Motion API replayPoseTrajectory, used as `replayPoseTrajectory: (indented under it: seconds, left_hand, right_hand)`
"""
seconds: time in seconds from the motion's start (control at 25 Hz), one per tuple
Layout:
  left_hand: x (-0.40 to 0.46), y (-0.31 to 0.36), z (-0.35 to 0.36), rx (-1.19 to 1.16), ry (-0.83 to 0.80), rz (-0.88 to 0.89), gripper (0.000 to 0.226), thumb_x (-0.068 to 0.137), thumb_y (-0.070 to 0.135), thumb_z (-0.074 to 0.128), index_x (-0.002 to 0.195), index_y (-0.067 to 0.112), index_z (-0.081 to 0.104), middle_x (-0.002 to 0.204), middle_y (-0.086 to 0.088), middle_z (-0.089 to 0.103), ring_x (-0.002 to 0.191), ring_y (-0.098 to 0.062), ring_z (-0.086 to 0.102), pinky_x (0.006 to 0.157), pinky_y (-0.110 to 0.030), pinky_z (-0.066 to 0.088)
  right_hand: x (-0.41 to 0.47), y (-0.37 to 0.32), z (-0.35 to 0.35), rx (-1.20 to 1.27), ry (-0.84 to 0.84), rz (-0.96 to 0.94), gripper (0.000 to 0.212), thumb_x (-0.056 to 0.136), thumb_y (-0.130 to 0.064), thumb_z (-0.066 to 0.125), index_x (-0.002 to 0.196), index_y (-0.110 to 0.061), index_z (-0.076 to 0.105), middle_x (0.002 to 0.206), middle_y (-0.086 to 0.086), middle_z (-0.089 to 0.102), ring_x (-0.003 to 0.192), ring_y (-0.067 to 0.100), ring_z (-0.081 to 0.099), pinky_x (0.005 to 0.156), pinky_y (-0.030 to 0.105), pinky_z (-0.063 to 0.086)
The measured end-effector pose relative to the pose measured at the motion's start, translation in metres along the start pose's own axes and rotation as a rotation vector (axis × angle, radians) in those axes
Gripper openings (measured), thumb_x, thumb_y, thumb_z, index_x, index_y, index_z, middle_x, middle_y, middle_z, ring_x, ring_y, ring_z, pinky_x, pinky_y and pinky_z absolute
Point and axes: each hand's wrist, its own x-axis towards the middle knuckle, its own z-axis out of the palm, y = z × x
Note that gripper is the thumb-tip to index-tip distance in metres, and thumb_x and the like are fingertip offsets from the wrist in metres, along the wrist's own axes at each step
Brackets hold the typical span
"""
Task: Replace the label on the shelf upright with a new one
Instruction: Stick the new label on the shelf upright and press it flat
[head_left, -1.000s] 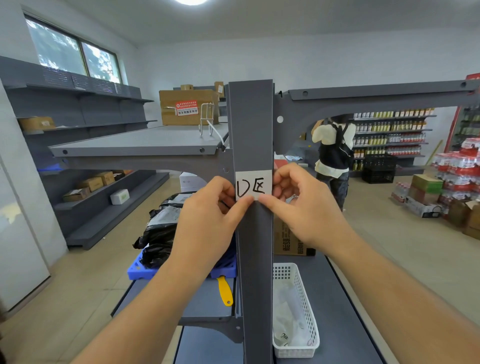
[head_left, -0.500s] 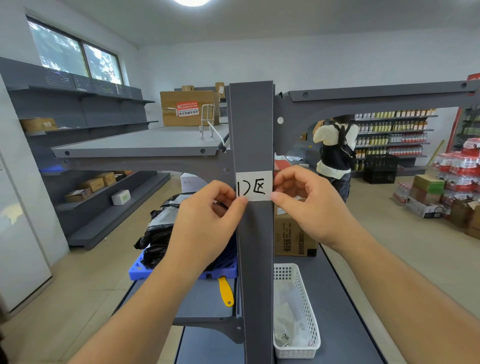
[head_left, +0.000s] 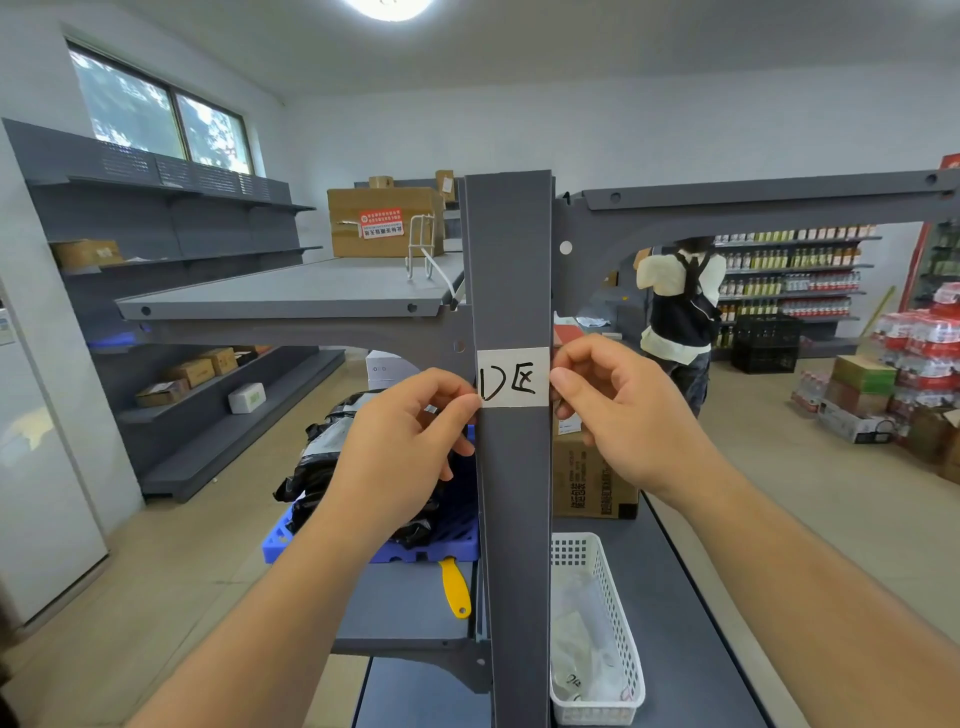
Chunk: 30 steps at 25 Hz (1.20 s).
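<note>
A white label (head_left: 511, 376) with black handwriting is stuck across the front of the dark grey shelf upright (head_left: 511, 260), about halfway up. My left hand (head_left: 400, 457) pinches the label's lower left edge with thumb and forefinger at the upright's left side. My right hand (head_left: 623, 415) has curled fingers on the label's right edge, at the upright's right side. The writing is fully uncovered.
A white mesh basket (head_left: 631, 649) with crumpled paper sits on the lower shelf to the right of the upright. To the left are a yellow-handled tool (head_left: 455, 587), a blue tray (head_left: 280, 545) and black bags (head_left: 332, 457). A cardboard box (head_left: 582, 483) stands behind. A person (head_left: 678, 312) stands farther back.
Both hands slid outward from the label's lower corners to its side edges, so the writing now shows in full. The label stays in place on the upright.
</note>
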Motion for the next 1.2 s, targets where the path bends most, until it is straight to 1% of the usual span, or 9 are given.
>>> replayPoseTrajectory:
  seconds: [0.12, 0.24, 0.44, 0.56, 0.64, 0.76, 0.88, 1.08, 1.2]
  left_hand:
    - [0.002, 0.005, 0.001, 0.014, 0.011, -0.004, 0.018, 0.101, 0.037, 0.059, 0.089, 0.031, 0.070, 0.077, 0.007, 0.076, 0.049, -0.004, 0.067, 0.048, -0.021, 0.055]
    - [0.010, 0.015, 0.006, 0.139, 0.079, 0.023, 0.038, 0.100, 0.053, 0.052, 0.083, 0.026, 0.071, 0.072, 0.006, 0.075, 0.054, 0.001, 0.070, 0.057, -0.024, 0.058]
    - [0.014, 0.017, 0.006, 0.124, 0.110, 0.012, 0.049, 0.104, 0.051, 0.046, 0.079, 0.019, 0.073, 0.066, 0.006, 0.074, 0.050, -0.004, 0.069, 0.060, -0.025, 0.057]
    - [0.014, 0.019, 0.007, 0.092, 0.122, -0.017, 0.053, 0.104, 0.053, 0.044, 0.074, 0.019, 0.072, 0.067, 0.008, 0.075, 0.049, -0.005, 0.068, 0.061, -0.027, 0.058]
    - [0.015, 0.020, 0.007, 0.102, 0.136, -0.020, 0.054, 0.104, 0.054, 0.045, 0.072, 0.019, 0.072, 0.064, 0.006, 0.075, 0.049, -0.005, 0.069, 0.062, -0.027, 0.059]
    - [0.013, 0.019, 0.006, 0.114, 0.136, -0.013, 0.052, 0.105, 0.052, 0.043, 0.072, 0.022, 0.070, 0.063, 0.005, 0.074, 0.051, -0.006, 0.069, 0.061, -0.028, 0.058]
    - [0.009, 0.020, 0.011, 0.194, 0.148, 0.022, 0.055, 0.098, 0.062, 0.045, 0.070, 0.020, 0.066, 0.063, 0.000, 0.071, 0.056, -0.014, 0.068, 0.061, -0.037, 0.059]
    - [0.010, 0.019, 0.019, 0.366, 0.219, 0.114, 0.051, 0.089, 0.069, 0.056, 0.068, 0.023, 0.059, 0.058, 0.003, 0.063, 0.057, -0.012, 0.060, 0.053, -0.030, 0.049]
    - [0.008, 0.015, 0.017, 0.325, 0.180, 0.098, 0.043, 0.093, 0.064, 0.056, 0.073, 0.026, 0.060, 0.064, 0.005, 0.066, 0.060, -0.009, 0.065, 0.055, -0.027, 0.051]
  right_hand:
    - [0.001, -0.004, 0.000, -0.015, 0.033, 0.003, 0.012, 0.100, -0.032, 0.060, 0.093, -0.027, 0.069, 0.087, -0.001, 0.076, 0.074, 0.011, 0.069, 0.059, 0.021, 0.050]
    - [0.003, -0.007, 0.005, -0.084, 0.090, -0.020, 0.020, 0.100, -0.039, 0.060, 0.091, -0.025, 0.070, 0.085, -0.001, 0.076, 0.074, 0.014, 0.071, 0.066, 0.029, 0.059]
    - [0.003, -0.009, 0.003, 0.014, 0.072, 0.041, 0.022, 0.103, -0.032, 0.056, 0.091, -0.021, 0.071, 0.083, 0.000, 0.076, 0.065, 0.002, 0.065, 0.053, 0.013, 0.047]
    - [0.004, -0.011, 0.002, -0.038, 0.085, -0.002, 0.026, 0.101, -0.038, 0.057, 0.088, -0.022, 0.073, 0.081, -0.002, 0.076, 0.069, 0.005, 0.068, 0.060, 0.019, 0.054]
    - [0.004, -0.011, 0.003, -0.077, 0.089, -0.012, 0.026, 0.102, -0.039, 0.056, 0.088, -0.023, 0.073, 0.080, -0.005, 0.076, 0.071, 0.007, 0.069, 0.066, 0.021, 0.057]
    - [0.001, -0.008, 0.002, -0.044, 0.102, 0.031, 0.022, 0.103, -0.033, 0.056, 0.087, -0.028, 0.071, 0.079, -0.009, 0.074, 0.068, 0.000, 0.067, 0.064, 0.014, 0.051]
    - [-0.003, -0.007, 0.003, -0.050, 0.142, 0.027, 0.013, 0.097, -0.039, 0.063, 0.090, -0.029, 0.069, 0.082, -0.008, 0.073, 0.073, 0.006, 0.068, 0.067, 0.017, 0.052]
    - [-0.004, -0.013, 0.018, -0.074, 0.209, -0.041, 0.024, 0.088, -0.042, 0.075, 0.094, -0.020, 0.067, 0.081, -0.004, 0.070, 0.079, 0.012, 0.064, 0.068, 0.019, 0.053]
    - [-0.006, -0.012, 0.017, -0.090, 0.206, -0.063, 0.015, 0.093, -0.032, 0.072, 0.093, -0.018, 0.066, 0.082, -0.001, 0.070, 0.079, 0.015, 0.062, 0.068, 0.021, 0.051]
